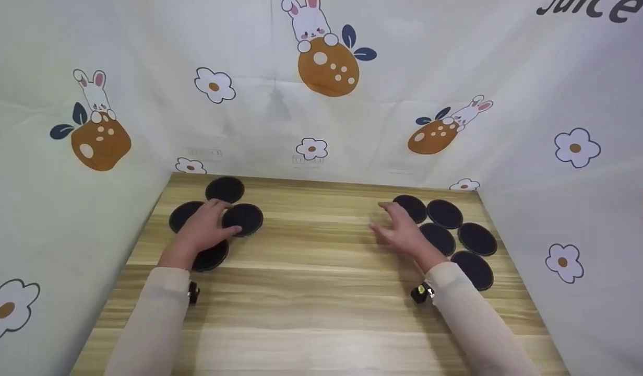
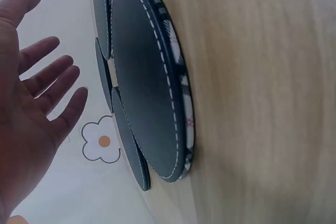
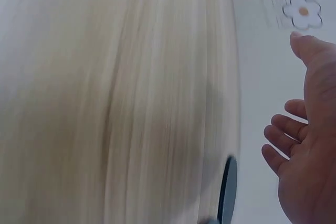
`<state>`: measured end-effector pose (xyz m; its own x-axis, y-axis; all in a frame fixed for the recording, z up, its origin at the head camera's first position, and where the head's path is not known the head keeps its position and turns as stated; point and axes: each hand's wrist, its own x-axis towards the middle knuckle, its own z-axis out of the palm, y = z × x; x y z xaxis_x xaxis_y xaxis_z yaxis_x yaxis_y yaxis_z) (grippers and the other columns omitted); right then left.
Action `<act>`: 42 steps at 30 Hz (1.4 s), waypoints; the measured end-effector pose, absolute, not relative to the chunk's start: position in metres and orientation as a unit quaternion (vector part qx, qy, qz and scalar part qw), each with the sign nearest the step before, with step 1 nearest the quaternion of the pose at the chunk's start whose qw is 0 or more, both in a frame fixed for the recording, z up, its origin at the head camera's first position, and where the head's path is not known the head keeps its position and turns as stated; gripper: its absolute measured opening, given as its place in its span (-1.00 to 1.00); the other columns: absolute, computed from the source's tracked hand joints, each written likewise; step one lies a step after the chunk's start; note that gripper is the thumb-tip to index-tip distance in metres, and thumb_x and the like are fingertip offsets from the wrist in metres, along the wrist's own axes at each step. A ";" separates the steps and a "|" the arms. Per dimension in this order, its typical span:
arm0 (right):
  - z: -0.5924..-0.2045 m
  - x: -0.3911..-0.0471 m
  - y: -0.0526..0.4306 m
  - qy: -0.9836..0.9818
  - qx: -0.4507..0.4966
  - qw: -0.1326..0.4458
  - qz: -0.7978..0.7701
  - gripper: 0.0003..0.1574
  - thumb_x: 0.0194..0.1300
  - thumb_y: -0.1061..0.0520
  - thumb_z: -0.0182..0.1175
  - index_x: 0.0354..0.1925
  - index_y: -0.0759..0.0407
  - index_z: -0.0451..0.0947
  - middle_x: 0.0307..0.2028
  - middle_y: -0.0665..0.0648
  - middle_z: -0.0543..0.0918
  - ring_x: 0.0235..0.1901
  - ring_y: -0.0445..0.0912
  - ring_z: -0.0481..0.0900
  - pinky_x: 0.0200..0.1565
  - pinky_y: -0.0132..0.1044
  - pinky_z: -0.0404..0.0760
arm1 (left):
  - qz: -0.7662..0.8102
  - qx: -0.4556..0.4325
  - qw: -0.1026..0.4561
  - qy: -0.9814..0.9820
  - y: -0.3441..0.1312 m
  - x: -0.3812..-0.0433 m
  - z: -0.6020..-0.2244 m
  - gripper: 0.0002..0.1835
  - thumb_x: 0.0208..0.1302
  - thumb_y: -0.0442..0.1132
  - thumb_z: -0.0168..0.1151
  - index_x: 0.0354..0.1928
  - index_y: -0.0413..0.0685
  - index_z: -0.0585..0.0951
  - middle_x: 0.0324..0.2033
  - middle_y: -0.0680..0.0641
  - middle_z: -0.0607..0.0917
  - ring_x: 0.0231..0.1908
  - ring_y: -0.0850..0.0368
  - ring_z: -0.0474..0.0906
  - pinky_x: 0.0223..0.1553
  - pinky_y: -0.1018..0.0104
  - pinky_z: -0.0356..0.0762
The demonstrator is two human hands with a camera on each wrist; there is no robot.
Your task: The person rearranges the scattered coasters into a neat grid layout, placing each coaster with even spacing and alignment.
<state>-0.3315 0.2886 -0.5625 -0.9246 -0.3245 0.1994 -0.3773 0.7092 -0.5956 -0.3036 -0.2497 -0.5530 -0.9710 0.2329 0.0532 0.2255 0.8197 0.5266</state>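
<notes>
My left hand [image 1: 204,228] hovers over a cluster of round black coasters at the left of the table, its fingers spread and holding nothing. Around it lie a back coaster [image 1: 225,188], a right-hand coaster [image 1: 247,215], a partly covered left one [image 1: 182,215] and a front one [image 1: 212,257]. White stitching and a patterned edge show on the nearest coaster [image 2: 142,77] in the left wrist view. My right hand [image 1: 403,233], also empty with thumb and fingers apart, is just left of another coaster cluster, partly overlapping a coaster [image 1: 413,208] at its back.
The right cluster also has a back coaster [image 1: 445,213], a middle one [image 1: 439,238], a right one [image 1: 477,238] and a front one [image 1: 474,271]. Wood-grain table [image 1: 311,271] lies between the clusters. Printed cloth [image 1: 248,125] walls the back and both sides.
</notes>
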 end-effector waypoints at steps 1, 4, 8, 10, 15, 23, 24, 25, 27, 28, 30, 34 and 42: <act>-0.563 -0.333 0.280 -0.923 0.194 0.035 0.330 -0.08 0.50 -0.08 0.45 0.54 0.41 0.40 0.47 0.46 0.49 0.55 0.36 0.34 0.60 0.23 0.26 | 0.273 0.119 0.008 0.955 -0.249 -0.304 -0.553 -0.19 0.47 0.05 0.49 0.53 -0.33 0.47 0.49 -0.40 0.45 0.49 -0.41 0.38 0.51 -0.37 0.35; -0.564 -0.339 0.251 -0.919 0.206 0.018 0.336 -0.08 0.50 -0.09 0.45 0.54 0.40 0.40 0.46 0.43 0.50 0.52 0.31 0.39 0.58 0.19 0.30 | 0.268 0.118 0.015 0.956 -0.248 -0.307 -0.553 -0.17 0.45 0.05 0.50 0.54 -0.32 0.46 0.50 -0.40 0.44 0.49 -0.40 0.39 0.51 -0.35 0.36; -0.565 -0.346 0.216 -0.911 0.225 -0.001 0.345 -0.05 0.50 -0.14 0.43 0.55 0.40 0.39 0.46 0.40 0.51 0.53 0.28 0.39 0.59 0.14 0.30 | 0.270 0.117 0.019 0.956 -0.250 -0.309 -0.551 -0.14 0.43 0.04 0.53 0.56 -0.32 0.43 0.52 -0.41 0.42 0.52 -0.42 0.34 0.53 -0.35 0.32; -0.566 -0.349 0.200 -0.908 0.232 -0.007 0.349 -0.03 0.50 -0.17 0.42 0.55 0.39 0.39 0.47 0.38 0.51 0.53 0.26 0.39 0.59 0.13 0.30 | 0.273 0.114 0.018 0.955 -0.253 -0.309 -0.549 -0.13 0.42 0.02 0.54 0.57 -0.34 0.42 0.52 -0.44 0.40 0.53 -0.44 0.31 0.54 -0.36 0.29; -0.564 -0.352 0.164 -0.903 0.244 -0.023 0.353 0.00 0.50 -0.23 0.41 0.57 0.35 0.38 0.49 0.36 0.50 0.53 0.23 0.40 0.59 0.10 0.32 | 0.279 0.108 0.029 0.954 -0.257 -0.309 -0.546 -0.06 0.39 0.02 0.57 0.59 -0.36 0.37 0.55 -0.48 0.36 0.56 -0.47 0.24 0.57 -0.37 0.25; -0.569 -0.359 0.110 -0.895 0.264 -0.028 0.359 0.02 0.47 -0.21 0.45 0.56 0.37 0.37 0.46 0.37 0.51 0.48 0.19 0.45 0.55 0.05 0.39 | 0.276 0.110 0.039 0.954 -0.257 -0.312 -0.546 0.02 0.34 0.04 0.60 0.60 -0.44 0.33 0.56 -0.53 0.33 0.57 -0.50 0.23 0.59 -0.36 0.20; -0.570 -0.359 0.102 -0.893 0.265 -0.032 0.361 0.02 0.47 -0.21 0.45 0.56 0.36 0.37 0.46 0.36 0.50 0.48 0.18 0.45 0.55 0.03 0.39 | 0.274 0.109 0.040 0.955 -0.257 -0.313 -0.546 0.03 0.33 0.04 0.61 0.59 -0.45 0.33 0.56 -0.55 0.32 0.57 -0.51 0.22 0.59 -0.36 0.19; -0.571 -0.359 0.095 -0.893 0.267 -0.035 0.361 0.01 0.47 -0.20 0.45 0.57 0.35 0.37 0.47 0.35 0.49 0.49 0.17 0.43 0.56 0.01 0.38 | 0.271 0.108 0.041 0.956 -0.257 -0.313 -0.545 0.03 0.33 0.04 0.61 0.59 -0.46 0.33 0.56 -0.56 0.31 0.57 -0.52 0.22 0.59 -0.36 0.19; -0.572 -0.358 0.081 -0.892 0.270 -0.043 0.360 0.00 0.46 -0.19 0.45 0.57 0.33 0.37 0.49 0.32 0.48 0.52 0.15 0.40 0.58 -0.03 0.35 | 0.264 0.110 0.042 0.957 -0.257 -0.314 -0.544 0.04 0.31 0.04 0.62 0.58 -0.47 0.34 0.55 -0.58 0.32 0.57 -0.53 0.22 0.59 -0.37 0.19; -0.572 -0.357 0.074 -0.892 0.273 -0.047 0.358 0.00 0.46 -0.19 0.45 0.58 0.32 0.36 0.50 0.31 0.47 0.54 0.14 0.38 0.59 -0.05 0.33 | 0.260 0.112 0.043 0.958 -0.257 -0.314 -0.544 0.05 0.30 0.04 0.62 0.58 -0.48 0.34 0.54 -0.59 0.32 0.56 -0.53 0.23 0.59 -0.37 0.20; -0.573 -0.356 0.061 -0.892 0.275 -0.051 0.355 0.01 0.45 -0.17 0.46 0.59 0.32 0.36 0.52 0.31 0.45 0.56 0.14 0.35 0.62 -0.06 0.29 | 0.252 0.115 0.044 0.960 -0.256 -0.315 -0.544 0.06 0.28 0.04 0.64 0.57 -0.49 0.34 0.53 -0.58 0.34 0.55 -0.52 0.26 0.58 -0.36 0.23; -0.575 -0.357 0.040 -0.898 0.276 -0.051 0.338 0.07 0.43 -0.17 0.47 0.63 0.30 0.30 0.57 0.31 0.41 0.61 0.13 0.30 0.65 -0.11 0.21 | 0.243 0.115 0.050 0.962 -0.255 -0.316 -0.544 0.11 0.24 0.06 0.67 0.59 -0.46 0.31 0.53 -0.55 0.34 0.53 -0.51 0.29 0.55 -0.36 0.28; -0.578 -0.358 0.014 -0.910 0.279 -0.058 0.302 0.14 0.43 -0.20 0.48 0.66 0.31 0.25 0.60 0.31 0.39 0.63 0.12 0.27 0.66 -0.17 0.17 | 0.238 0.102 0.063 0.964 -0.253 -0.317 -0.548 0.15 0.21 0.07 0.68 0.62 -0.45 0.29 0.56 -0.54 0.31 0.55 -0.50 0.27 0.56 -0.36 0.27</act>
<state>-0.3577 0.0138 -0.5777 -0.8375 -0.5429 0.0621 -0.4723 0.6620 -0.5820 -0.3170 -0.2526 -0.5483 -0.9712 0.2264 -0.0740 0.1661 0.8664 0.4710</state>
